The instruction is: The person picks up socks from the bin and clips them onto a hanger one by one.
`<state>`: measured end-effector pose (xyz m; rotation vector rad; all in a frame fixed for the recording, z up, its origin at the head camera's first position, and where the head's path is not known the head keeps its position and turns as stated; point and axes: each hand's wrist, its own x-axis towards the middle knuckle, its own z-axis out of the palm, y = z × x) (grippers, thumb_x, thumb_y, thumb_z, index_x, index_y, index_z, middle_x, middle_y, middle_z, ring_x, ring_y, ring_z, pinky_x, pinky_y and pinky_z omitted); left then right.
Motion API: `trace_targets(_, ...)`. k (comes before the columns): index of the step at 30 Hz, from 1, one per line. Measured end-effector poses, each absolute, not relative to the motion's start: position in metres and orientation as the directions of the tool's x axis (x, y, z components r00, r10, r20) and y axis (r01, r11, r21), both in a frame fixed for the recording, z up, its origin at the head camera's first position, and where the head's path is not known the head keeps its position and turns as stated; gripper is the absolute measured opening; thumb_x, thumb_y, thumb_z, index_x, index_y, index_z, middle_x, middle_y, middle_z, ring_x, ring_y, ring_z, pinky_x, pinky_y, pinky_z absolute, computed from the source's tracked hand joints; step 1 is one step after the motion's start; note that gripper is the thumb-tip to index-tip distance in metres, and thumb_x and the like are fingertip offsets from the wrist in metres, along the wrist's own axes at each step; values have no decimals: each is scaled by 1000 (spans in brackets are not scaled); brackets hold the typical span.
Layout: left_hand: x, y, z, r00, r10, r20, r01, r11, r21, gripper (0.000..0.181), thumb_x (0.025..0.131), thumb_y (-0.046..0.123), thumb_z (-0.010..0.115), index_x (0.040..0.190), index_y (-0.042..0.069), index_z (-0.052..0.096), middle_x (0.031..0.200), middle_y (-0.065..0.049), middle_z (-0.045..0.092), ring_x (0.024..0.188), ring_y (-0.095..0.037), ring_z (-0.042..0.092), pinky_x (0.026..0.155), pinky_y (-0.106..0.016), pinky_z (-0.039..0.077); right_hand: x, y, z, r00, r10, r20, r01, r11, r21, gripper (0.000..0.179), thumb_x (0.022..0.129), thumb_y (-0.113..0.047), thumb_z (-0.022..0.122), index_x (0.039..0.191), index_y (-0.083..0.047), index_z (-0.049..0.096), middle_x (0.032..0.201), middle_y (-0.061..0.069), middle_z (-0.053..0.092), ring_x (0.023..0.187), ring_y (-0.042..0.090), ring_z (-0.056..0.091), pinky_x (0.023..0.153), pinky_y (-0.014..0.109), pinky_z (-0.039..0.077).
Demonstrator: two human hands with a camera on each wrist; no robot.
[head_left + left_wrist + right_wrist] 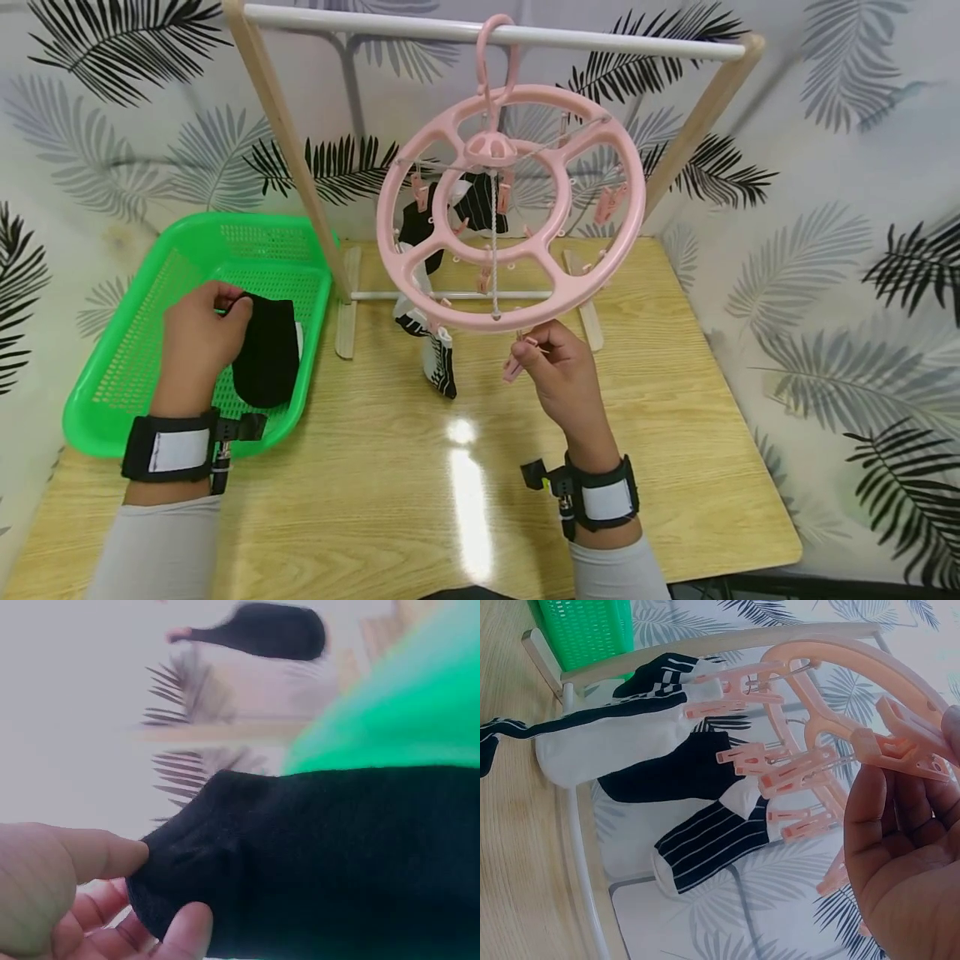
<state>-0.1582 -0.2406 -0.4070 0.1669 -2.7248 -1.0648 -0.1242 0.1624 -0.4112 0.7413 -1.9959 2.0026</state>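
My left hand (pixel 204 337) pinches a black sock (pixel 268 354) by its upper end, over the green basket (pixel 318 333). In the left wrist view the sock (pixel 322 855) stretches out from between thumb and fingers. With thumb and fingertips my right hand (pixel 558 375) holds a pink clothespin (pixel 512 369) at the near rim of a round pink hanger (pixel 517 320). Seen from the right wrist, that clothespin (pixel 900 750) lies between thumb and fingers. Several black-and-white socks hang from other pins, among them a striped sock (pixel 716 847) and a white-and-black sock (pixel 607 742).
The hanger hooks over a white bar (pixel 375 21) on a wooden stand (pixel 281 133). A lower rod (pixel 465 295) joins the stand's feet. Everything rests on a wooden table (pixel 360 492), with leaf-patterned cloth (pixel 817 275) behind and to the right.
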Motion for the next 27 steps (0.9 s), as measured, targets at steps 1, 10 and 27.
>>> trace_targets(1,-155,-237,-404,-966,-190,177,-17,727,686,34,103,22,50,118,-6,62,108,-25,63,78,-33,56,63,-39,42,-124,163,-412,-850,-191,492,-491,-54,-870,37,96,-26,64,87,8,54,80,17,61,66,17,66,61,34,57)
trace_targets(10,-112,-208,-376,-950,-200,239,74,600,796,24,98,23,62,111,3,68,105,1,64,84,1,57,67,-18,43,-123,160,-414,-843,-178,507,-505,-63,-861,38,96,-28,64,87,7,55,80,17,60,66,17,65,60,34,57)
trace_targets(27,-75,-96,-399,-966,-9,259,234,398,887,11,92,7,72,101,3,70,97,-6,70,85,-15,65,71,-19,52,-122,160,-412,-848,-157,507,-510,-21,-860,33,98,-26,61,87,4,56,77,18,62,64,18,66,60,34,57)
